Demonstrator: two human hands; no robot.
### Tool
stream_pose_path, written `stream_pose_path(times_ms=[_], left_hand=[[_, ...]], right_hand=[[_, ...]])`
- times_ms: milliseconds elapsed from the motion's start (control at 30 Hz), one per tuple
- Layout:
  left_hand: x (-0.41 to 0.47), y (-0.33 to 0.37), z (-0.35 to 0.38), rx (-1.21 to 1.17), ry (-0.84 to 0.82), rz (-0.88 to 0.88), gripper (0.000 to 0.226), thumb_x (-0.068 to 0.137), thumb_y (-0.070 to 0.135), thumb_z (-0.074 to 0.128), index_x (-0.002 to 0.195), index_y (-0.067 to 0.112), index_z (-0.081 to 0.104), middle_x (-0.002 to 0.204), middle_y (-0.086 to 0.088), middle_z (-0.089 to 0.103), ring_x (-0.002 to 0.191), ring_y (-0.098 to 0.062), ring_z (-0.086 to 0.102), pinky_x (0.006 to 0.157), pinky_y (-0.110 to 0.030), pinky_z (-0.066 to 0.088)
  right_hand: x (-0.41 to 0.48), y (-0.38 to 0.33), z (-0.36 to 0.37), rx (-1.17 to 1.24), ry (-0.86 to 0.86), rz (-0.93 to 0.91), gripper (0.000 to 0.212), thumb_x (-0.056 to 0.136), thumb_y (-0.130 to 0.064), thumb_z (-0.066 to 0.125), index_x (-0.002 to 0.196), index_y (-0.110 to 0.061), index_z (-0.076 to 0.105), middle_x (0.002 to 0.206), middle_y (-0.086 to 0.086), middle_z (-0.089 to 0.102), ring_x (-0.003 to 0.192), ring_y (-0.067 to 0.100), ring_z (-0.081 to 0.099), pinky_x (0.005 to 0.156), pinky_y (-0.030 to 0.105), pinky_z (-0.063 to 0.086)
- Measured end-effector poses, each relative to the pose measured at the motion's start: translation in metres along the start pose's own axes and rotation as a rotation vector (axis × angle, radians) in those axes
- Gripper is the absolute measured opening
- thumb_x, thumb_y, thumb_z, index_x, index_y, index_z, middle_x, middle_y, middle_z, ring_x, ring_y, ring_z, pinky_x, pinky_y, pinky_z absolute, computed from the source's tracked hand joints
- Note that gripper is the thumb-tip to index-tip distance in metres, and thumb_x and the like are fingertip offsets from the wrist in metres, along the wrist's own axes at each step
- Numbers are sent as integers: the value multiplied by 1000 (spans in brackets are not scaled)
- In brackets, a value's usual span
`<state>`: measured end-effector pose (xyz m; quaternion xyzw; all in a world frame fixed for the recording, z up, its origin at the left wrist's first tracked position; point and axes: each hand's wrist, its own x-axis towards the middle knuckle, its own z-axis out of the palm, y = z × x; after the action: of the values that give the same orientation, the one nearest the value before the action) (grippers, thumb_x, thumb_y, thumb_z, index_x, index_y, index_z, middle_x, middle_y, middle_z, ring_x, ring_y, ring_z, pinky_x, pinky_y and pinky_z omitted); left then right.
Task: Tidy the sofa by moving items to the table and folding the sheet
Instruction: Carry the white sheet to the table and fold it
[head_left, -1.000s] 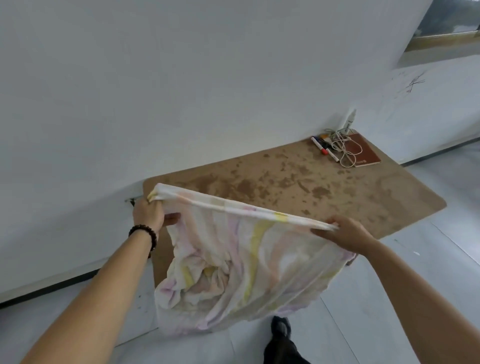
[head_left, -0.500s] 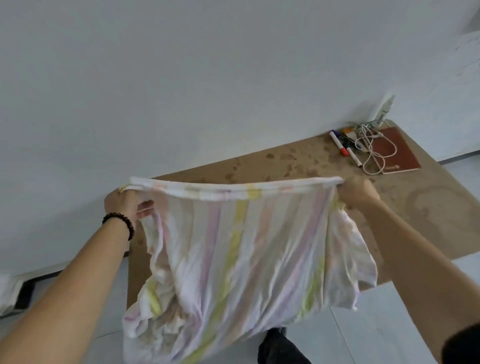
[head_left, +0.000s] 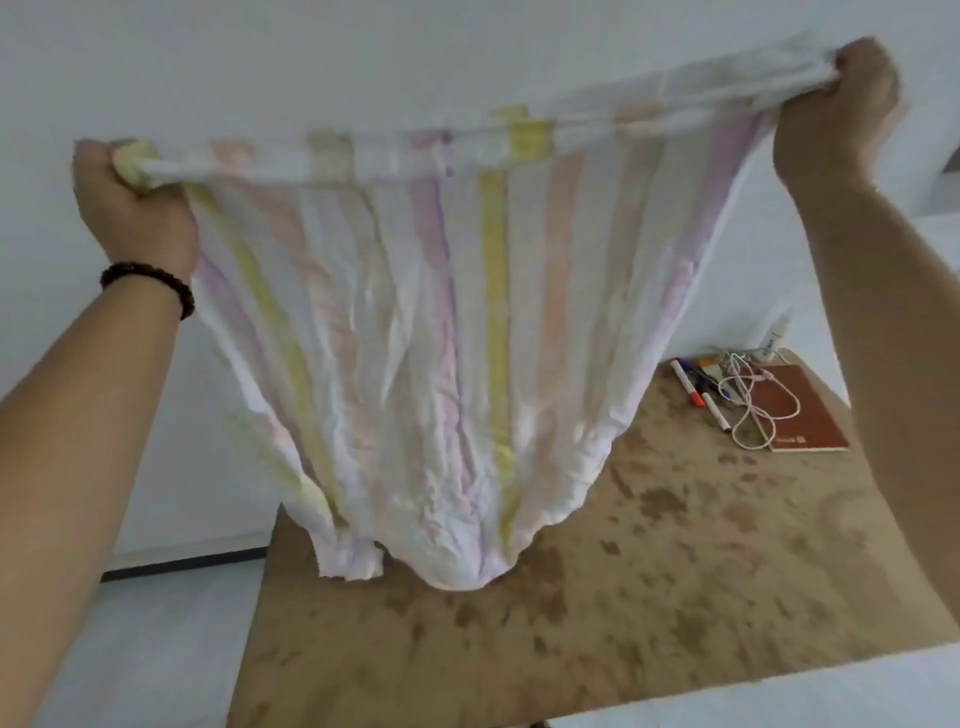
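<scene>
Sheet (head_left: 415, 332) hung stretched between both hands, above the surface (head_left: 649, 597). Left hand (head_left: 132, 208) gripped its left top corner, right hand (head_left: 836, 109) gripped the right top corner. Notebook (head_left: 795, 410), cable (head_left: 748, 400), markers (head_left: 698, 395) lay far right on surface.

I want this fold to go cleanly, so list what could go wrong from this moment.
1. The sheet hangs bunched and creased at its lower end, so laid down like this it would likely fold unevenly.
2. The left hand and right hand grip only the top edge's ends; a slip would drop it.
3. Swinging right, its hem might drag the cable and markers on the table.
</scene>
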<state>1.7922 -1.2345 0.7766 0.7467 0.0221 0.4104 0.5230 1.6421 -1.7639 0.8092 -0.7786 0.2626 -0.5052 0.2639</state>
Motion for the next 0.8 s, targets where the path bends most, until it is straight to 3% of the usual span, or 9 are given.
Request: stream_pose_path(times_ms=[67, 167, 267, 367, 500, 567, 700, 800], left_hand=[[-7, 3, -23, 77, -3, 77, 14, 73, 25, 53, 83, 32, 48, 96, 1, 57, 85, -9, 56, 83, -32, 53], [-57, -12, -59, 241, -149, 117, 18, 76, 17, 58, 93, 14, 60, 104, -4, 56, 98, -21, 58, 81, -25, 46], [-132, -53, -94, 415, -381, 84, 15, 72, 13, 69, 71, 4, 57, 81, -18, 60, 77, -36, 61, 60, -33, 44], [-218, -102, -127, 501, -656, -82, 33, 77, 18, 71, 62, 11, 43, 69, -10, 46, 62, -34, 53, 49, -30, 32], [-329, -158, -169, 617, -963, -281, 23, 85, 31, 66, 76, 20, 48, 80, -8, 56, 66, -22, 55, 61, -39, 50], [-367, -177, -188, 687, -1057, -392, 21, 89, 35, 61, 77, 24, 47, 82, -6, 60, 69, -19, 57, 63, -35, 50], [-400, -195, -211, 811, -1041, -520, 23, 92, 35, 57, 80, 16, 51, 81, -1, 57, 68, -16, 53, 54, -28, 39], [-403, -199, -211, 788, -925, -697, 30, 95, 37, 52, 85, 9, 56, 82, -7, 59, 69, -21, 53, 54, -29, 35]], right_hand=[[-23, 8, -15, -92, -87, -12, 35, 79, -17, 39, 100, -3, 63, 101, 17, 66, 95, 30, 58, 76, 37, 39], [-85, 39, -29, -212, -263, 71, 32, 84, -12, 43, 105, 1, 65, 108, 27, 65, 104, 40, 58, 84, 40, 45], [-168, 86, -35, -384, -526, 144, 30, 86, -18, 44, 97, 0, 65, 103, 28, 66, 100, 42, 60, 84, 39, 45], [-257, 130, -48, -537, -798, 176, 33, 93, -25, 46, 95, -3, 70, 101, 23, 68, 97, 38, 62, 77, 36, 45], [-364, 174, -74, -640, -1015, 296, 32, 97, -25, 46, 99, -5, 71, 102, 18, 70, 96, 35, 64, 71, 31, 42], [-400, 191, -87, -655, -1074, 378, 29, 95, -25, 47, 97, -8, 69, 103, 16, 70, 94, 33, 63, 71, 30, 42], [-432, 215, -107, -709, -1020, 615, 29, 86, -34, 41, 98, -15, 59, 107, 22, 65, 109, 36, 55, 93, 38, 42], [-436, 258, -109, -752, -1003, 764, 55, 72, -44, 33, 109, -18, 62, 94, 20, 71, 106, 34, 54, 100, 40, 40]])
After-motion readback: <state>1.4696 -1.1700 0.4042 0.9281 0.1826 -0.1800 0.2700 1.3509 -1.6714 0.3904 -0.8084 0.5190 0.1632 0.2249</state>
